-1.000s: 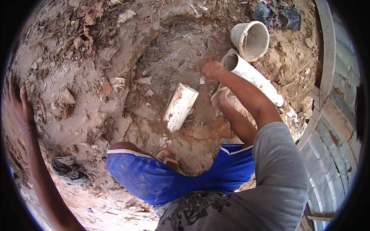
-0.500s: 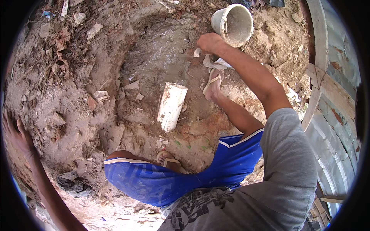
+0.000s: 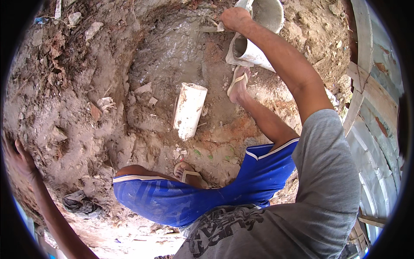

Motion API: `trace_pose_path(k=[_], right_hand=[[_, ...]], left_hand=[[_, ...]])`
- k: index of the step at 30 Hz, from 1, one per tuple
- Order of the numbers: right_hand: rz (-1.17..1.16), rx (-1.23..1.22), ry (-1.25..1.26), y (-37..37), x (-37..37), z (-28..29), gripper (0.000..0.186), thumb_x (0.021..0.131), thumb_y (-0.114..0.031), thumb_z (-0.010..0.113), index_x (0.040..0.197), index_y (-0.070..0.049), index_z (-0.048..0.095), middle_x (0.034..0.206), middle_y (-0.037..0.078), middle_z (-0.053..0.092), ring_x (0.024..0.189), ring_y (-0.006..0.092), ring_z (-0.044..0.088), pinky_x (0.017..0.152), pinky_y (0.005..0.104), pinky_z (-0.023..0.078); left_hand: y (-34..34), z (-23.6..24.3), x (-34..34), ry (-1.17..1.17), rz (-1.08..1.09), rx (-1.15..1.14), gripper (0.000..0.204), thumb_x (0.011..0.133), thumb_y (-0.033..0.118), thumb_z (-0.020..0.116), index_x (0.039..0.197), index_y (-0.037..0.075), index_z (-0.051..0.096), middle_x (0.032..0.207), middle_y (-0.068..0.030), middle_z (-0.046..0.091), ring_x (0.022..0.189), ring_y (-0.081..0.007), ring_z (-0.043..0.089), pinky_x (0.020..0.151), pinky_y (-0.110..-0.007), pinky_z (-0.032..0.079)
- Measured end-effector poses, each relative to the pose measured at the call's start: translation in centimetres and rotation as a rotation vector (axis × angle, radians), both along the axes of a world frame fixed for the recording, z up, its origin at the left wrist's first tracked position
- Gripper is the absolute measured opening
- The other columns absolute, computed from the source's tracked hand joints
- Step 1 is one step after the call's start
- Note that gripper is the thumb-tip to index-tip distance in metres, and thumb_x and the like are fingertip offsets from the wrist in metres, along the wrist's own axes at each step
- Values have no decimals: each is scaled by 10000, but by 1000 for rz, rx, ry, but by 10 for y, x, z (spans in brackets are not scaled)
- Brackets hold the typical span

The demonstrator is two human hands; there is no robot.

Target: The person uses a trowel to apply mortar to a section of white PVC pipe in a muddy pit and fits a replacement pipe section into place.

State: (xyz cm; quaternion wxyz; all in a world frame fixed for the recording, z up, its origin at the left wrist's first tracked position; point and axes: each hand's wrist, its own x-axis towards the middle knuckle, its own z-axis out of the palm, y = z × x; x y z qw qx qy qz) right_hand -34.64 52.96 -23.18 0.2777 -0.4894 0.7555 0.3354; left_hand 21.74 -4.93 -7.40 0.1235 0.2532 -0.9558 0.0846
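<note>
My right hand (image 3: 236, 19) is closed in a fist beside the bucket, at the far edge of the wet mud. A pale grip end and a thin grey blade, seemingly a trowel (image 3: 211, 29), stick out at its left; most of the tool is hidden. Just below the fist lies a white plastic pipe (image 3: 255, 55) with a ragged cloth-like or broken rim, partly covered by my forearm. At far left my left hand (image 3: 19, 159) rests with fingers spread against the earth bank. A muddy white pipe piece (image 3: 189, 112) stands between my feet.
A dirty white bucket (image 3: 268, 16) lies tipped at the top right. Wet grey mud (image 3: 170, 52) fills the trench. Corrugated metal sheeting (image 3: 371, 159) with wooden battens (image 3: 363, 34) borders the right side. A black plastic bag (image 3: 81, 203) lies at lower left.
The view has tilted, so the ground and bucket sit higher in the picture. My right hand stays closed near the bucket, and more of the pipe below it shows. My left hand stays on the bank.
</note>
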Motion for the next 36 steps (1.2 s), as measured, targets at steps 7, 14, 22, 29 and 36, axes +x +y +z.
trace_pose_path(k=[7,14,22,29,36], right_hand=[[-19,291,-328,73,96,-70,293,876,-195,710,1151,-103,754,1231,106,717,1167,294,675,963,433,551],[-142,-64,-78,-7,-22,-27,308,865,-259,731,1107,-71,748,1176,147,724,1107,331,692,896,437,578],[-186,107,-338,17,39,-60,432,889,-353,713,1157,-14,707,1192,190,708,1142,357,670,979,469,530],[-272,-79,-135,0,-23,-12,396,923,-361,651,1041,8,730,1098,229,719,1048,374,694,918,481,553],[-334,-161,-337,-33,57,-50,513,962,-455,575,1083,23,719,1152,235,703,1122,381,664,980,499,518]], left_hand=[[9,7,-12,-51,-31,-79,732,1015,552,459,1351,-90,559,1354,-291,593,1265,-422,562,1076,-443,423],[-6,26,23,-113,145,17,725,1009,548,463,1375,-73,541,1371,-292,575,1267,-426,556,1068,-457,428],[68,32,-64,34,-155,-115,667,1035,570,364,1540,140,420,1606,-140,364,1494,-374,287,1238,-507,181],[67,38,-59,22,-124,-130,676,1038,566,351,1533,113,425,1604,-144,366,1488,-373,296,1241,-513,169],[78,36,-70,57,-127,-110,725,1017,604,363,1529,94,428,1605,-168,355,1493,-393,279,1236,-529,162]])
